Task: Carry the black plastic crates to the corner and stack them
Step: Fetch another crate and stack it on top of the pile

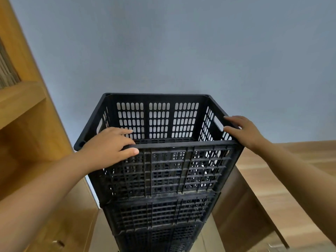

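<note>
The person's two bare forearms reach in from the lower corners toward a tall stack of black slotted plastic crates (160,215) that stands against a pale blue-grey wall (181,42). The top black crate (163,166) sits squarely on the ones below; its inside looks bare, with the wall showing through the slots of its far side. A honey-coloured wooden shelf unit (27,115) rises close on the left of the stack, and a light wooden desk (294,157) stands just beside it on the right, leaving only narrow gaps either side. The left hand (109,148) has a narrow grip, fingers and thumb curled round the crate's near rim at its left corner. The right hand (243,130) lies on the right rim, fingers fairly straight, by the handle slot.
</note>
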Demonstrator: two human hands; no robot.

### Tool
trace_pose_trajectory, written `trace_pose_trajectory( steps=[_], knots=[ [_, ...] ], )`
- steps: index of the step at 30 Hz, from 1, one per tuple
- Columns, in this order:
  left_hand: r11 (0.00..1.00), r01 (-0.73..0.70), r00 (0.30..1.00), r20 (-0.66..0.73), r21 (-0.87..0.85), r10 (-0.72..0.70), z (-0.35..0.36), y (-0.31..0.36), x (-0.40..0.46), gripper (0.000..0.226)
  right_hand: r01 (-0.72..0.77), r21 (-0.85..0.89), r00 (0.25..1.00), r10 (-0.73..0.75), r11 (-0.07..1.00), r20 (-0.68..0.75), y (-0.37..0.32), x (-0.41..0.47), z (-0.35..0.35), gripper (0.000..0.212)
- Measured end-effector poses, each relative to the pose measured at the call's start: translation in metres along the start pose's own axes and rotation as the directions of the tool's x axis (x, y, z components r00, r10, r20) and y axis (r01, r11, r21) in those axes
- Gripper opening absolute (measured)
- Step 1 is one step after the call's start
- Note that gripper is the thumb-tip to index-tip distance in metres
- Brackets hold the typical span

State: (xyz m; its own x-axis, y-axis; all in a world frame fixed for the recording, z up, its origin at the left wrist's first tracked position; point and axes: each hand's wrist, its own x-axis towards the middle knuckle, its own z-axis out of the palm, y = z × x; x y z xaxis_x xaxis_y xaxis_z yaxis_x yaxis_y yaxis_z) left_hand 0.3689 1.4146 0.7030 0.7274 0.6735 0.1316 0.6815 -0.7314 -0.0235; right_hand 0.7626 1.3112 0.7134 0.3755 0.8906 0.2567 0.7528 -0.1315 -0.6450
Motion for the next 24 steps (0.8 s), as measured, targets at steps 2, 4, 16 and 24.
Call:
trace_pose_trajectory(
  steps=[2, 4, 16, 24],
  knots=[
    [1.000, -0.013, 0.999, -0.044, 0.001, 0.013, 0.003, 0.001, -0.001, 0.087, 0.093, -0.136, 0.996, -0.092, 0.986, 0.020, 0.000, -0.007, 0.005, 0.036],
    [0.999, -0.041, 0.992, -0.116, 0.010, 0.041, 0.004, 0.005, -0.003, 0.089, 0.093, -0.278, 0.993, -0.070, 0.956, 0.090, 0.002, -0.012, 0.007, 0.033],
    [0.991, -0.122, 0.967, -0.219, 0.056, 0.131, 0.004, 0.018, -0.011, 0.091, 0.069, -0.229, 0.993, -0.044, 0.971, 0.112, -0.004, -0.024, 0.000, 0.032],
    [0.991, -0.106, 0.975, -0.188, 0.080, 0.119, 0.010, 0.005, -0.002, 0.071, 0.060, -0.254, 0.995, -0.039, 0.965, 0.087, -0.001, -0.023, 0.005, 0.043]
  ],
)
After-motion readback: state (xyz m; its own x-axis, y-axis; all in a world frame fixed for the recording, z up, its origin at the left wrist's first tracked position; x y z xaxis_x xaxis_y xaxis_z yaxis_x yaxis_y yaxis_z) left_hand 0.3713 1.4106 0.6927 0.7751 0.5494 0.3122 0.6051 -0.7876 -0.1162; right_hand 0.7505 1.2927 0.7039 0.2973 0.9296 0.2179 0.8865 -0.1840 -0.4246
